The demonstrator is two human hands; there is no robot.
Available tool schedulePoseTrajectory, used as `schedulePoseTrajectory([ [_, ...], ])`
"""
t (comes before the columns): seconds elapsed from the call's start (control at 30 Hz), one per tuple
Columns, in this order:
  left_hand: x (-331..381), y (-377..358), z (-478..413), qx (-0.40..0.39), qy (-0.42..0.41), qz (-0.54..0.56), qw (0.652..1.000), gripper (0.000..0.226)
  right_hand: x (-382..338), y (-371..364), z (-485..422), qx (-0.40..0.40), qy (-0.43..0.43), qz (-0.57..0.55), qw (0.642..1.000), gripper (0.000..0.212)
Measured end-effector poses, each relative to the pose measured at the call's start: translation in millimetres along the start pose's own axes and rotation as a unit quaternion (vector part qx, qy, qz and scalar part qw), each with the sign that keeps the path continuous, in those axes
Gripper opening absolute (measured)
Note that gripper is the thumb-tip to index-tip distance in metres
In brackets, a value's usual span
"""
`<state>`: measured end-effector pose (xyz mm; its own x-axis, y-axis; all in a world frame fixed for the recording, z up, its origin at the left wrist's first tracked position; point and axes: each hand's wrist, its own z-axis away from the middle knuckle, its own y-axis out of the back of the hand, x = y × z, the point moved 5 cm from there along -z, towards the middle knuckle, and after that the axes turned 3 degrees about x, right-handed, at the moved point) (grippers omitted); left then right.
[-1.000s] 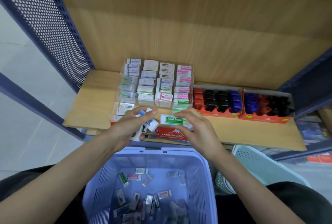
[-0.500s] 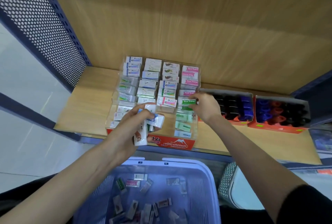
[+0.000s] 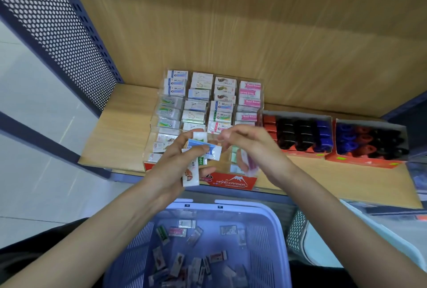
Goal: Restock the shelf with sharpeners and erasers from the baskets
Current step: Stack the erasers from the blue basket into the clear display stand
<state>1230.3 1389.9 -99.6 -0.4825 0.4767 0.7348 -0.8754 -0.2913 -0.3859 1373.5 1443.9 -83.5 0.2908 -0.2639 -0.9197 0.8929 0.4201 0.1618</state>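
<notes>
Erasers (image 3: 213, 151) sit in left hand (image 3: 171, 167) fingers (image 3: 182, 141), right hand (image 3: 251, 146) just beside.

Soft, even light falls from above the hands, with no hard glare. The wooden back panel (image 3: 254, 33) beyond them carries a broad dim band over a paler strip. The right hand (image 3: 250, 146) is smeared by motion blur (its fingers barely separate), while the left hand (image 3: 172, 165) and the erasers (image 3: 203, 149) it grips read sharper. Below the hands the basket (image 3: 261, 241) looks soft and hazy. Left of the left hand the perforated side panel (image 3: 57, 28) bows with wide-angle distortion, and the floor (image 3: 34, 149) is washed pale.
</notes>
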Motion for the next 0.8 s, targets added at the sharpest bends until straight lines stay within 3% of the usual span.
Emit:
schedulePoseTrajectory([
  [0.27,-4.5,4.1,4.3,-0.006,0.011,-0.041,0.999,0.056,14.7,-16.2,17.7,0.013,-0.056,-0.060,0.997,0.014],
  [0.37,-4.4,4.7,7.7,0.010,-0.002,-0.114,0.993,0.046,14.5,-12.4,20.4,0.000,-0.049,-0.032,0.998,0.014],
  [0.63,-7.6,12.8,8.7,0.039,0.021,-0.119,0.992,0.027,10.7,11.7,15.0,0.043,-0.010,-0.052,0.998,0.013],
  [0.8,-1.9,22.1,9.7,0.036,0.030,-0.174,0.984,0.057,1.4,17.9,14.4,-0.030,-0.006,-0.007,0.999,0.014],
])
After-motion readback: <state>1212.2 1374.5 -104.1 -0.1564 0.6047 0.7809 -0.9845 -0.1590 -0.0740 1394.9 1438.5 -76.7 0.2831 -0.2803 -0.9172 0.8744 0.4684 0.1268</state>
